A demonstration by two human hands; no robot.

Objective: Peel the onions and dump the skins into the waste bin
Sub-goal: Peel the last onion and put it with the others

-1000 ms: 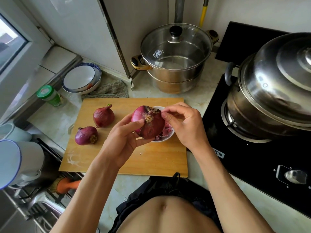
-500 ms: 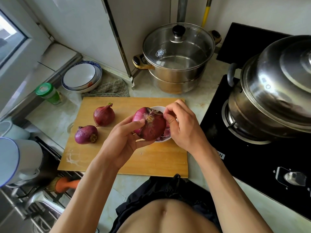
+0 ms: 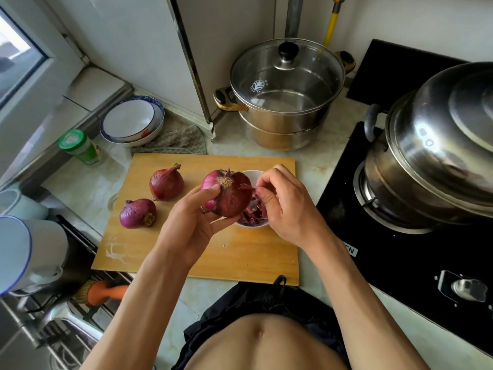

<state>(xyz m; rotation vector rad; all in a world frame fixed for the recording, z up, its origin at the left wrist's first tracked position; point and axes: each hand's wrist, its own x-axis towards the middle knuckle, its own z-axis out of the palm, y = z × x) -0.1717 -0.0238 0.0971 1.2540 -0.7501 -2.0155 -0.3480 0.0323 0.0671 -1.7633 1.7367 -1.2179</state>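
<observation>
My left hand [image 3: 190,222] grips a large red onion [image 3: 230,196] above the wooden cutting board [image 3: 202,252], root end facing up. My right hand [image 3: 282,206] pinches a strip of dark skin at the onion's right side, over a small white bowl [image 3: 254,174] that holds loose purple skins [image 3: 253,213]. Two more red onions lie on the board's left half: one with a stem tip [image 3: 166,184], one more purple [image 3: 137,213]. No waste bin is in view.
A glass-lidded steel pot [image 3: 285,94] stands behind the board. A big steel pot [image 3: 437,153] sits on the black gas hob [image 3: 400,263] at right. Stacked bowls [image 3: 132,121], a green-capped jar [image 3: 78,146] and a cloth [image 3: 176,141] lie at the back left; sink and enamel mugs [image 3: 29,255] at left.
My right hand has slid from the onion's top down to its right side, pulling at the skin. The left hand keeps the onion over the bowl.
</observation>
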